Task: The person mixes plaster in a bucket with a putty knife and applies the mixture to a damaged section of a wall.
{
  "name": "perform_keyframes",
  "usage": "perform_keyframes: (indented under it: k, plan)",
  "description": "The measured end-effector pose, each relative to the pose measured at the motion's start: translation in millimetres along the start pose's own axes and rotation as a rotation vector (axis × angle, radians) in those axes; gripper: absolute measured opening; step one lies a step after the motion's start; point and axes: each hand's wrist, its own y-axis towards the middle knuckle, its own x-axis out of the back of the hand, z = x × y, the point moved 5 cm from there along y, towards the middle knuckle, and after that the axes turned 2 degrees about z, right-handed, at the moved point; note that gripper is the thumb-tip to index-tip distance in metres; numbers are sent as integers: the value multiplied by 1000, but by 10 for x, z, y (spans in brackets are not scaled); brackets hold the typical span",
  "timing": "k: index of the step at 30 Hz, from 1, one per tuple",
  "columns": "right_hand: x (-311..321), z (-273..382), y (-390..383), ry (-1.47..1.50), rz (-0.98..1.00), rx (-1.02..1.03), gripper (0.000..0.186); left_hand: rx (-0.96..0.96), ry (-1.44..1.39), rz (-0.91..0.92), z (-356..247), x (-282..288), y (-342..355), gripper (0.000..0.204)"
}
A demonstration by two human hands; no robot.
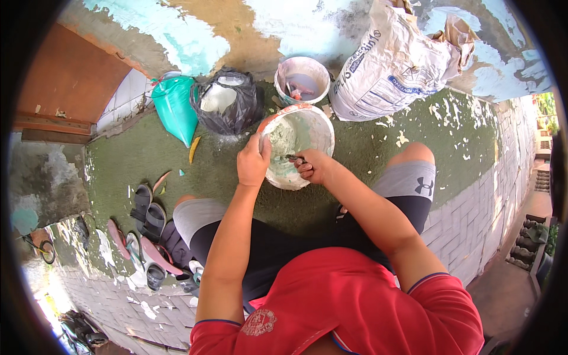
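Observation:
A white bucket stands between my bent knees, tilted a little, with pale greenish-white paste inside. My left hand grips the bucket's left rim. My right hand is closed on the dark handle of a small tool that reaches into the bucket; its working end is hard to make out in the paste. Just beyond it stands a smaller white tub with cloudy liquid and some pinkish thing in it.
A teal plastic bag, a black bag of white material and a large paper sack rest along the peeling wall. Sandals and flip-flops lie at my left on the mossy concrete, with grey pavers to the right.

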Motion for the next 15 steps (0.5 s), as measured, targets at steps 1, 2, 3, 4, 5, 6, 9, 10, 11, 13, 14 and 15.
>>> perform_keyframes:
  k: [1,2,3,4,5,6,9,10,11,13,14,15]
  plan:
    - [-25,23,-72,-34,-28,14,11,15,-1,-1,34,8,-7,27]
    - [-25,41,-119,-69,-55,28,14,19,-5,-4,61,18,-17,28]
    - [32,97,-148,-146,-63,89,12,18,-12,-9,71,27,-6,29]
    - [-25,132,-236,-224,-112,115,11,23,-17,-13,101,33,-15,29]
    - [-80,178,-336,-304,-159,142,11,39,-13,-7,134,28,-25,30]
    - [-117,234,-419,-384,-208,174,11,50,-12,-3,139,13,-15,30]
    - [-102,348,-381,-668,-322,210,22,84,-34,12,194,-7,28,31]
    - [-109,386,-376,-762,-354,224,26,96,-46,18,210,-12,35,31]
    - [-120,442,-364,-925,-384,292,27,102,-58,18,222,-12,33,31]
    - [-107,537,-305,-1246,-441,433,30,109,-81,22,209,-1,62,31]
    - [-120,597,-273,-1393,-445,646,31,119,-78,31,202,-3,78,31]
    - [-176,625,-288,-1532,-445,863,33,130,-77,41,184,0,97,31]
